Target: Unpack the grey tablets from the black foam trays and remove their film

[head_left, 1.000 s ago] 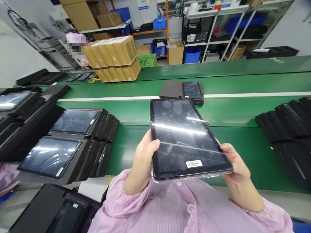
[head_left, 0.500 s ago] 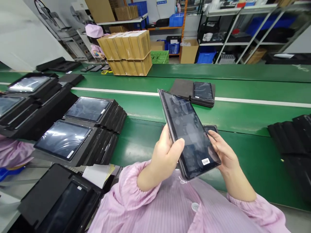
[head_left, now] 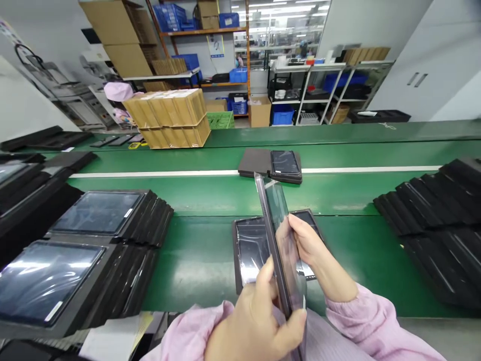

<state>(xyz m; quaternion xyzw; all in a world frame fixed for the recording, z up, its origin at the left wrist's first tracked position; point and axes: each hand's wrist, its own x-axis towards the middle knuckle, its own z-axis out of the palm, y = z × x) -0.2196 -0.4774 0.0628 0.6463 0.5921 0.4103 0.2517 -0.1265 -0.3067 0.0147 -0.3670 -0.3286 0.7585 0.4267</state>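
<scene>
Both my hands hold a dark tablet [head_left: 278,230] in clear film, turned almost edge-on and upright in front of me. My left hand [head_left: 259,316] grips its near lower end with fingers wrapped round the edge. My right hand [head_left: 306,243] is pressed against its right face, fingers closed on it. Beneath them another tablet [head_left: 250,248] lies flat in a dark tray on the green belt [head_left: 199,250].
Stacks of dark trays holding tablets [head_left: 97,213] fill the left. Empty black trays [head_left: 432,210] fan out at the right. A case with a tablet [head_left: 274,164] lies on the far belt. Wrapped cardboard boxes [head_left: 169,118] and a person in a pink cap [head_left: 118,93] are beyond.
The tablet has turned from lying face-up to standing almost edge-on. My hands have shifted lower and closer with it. The tablet in the tray below has come into view.
</scene>
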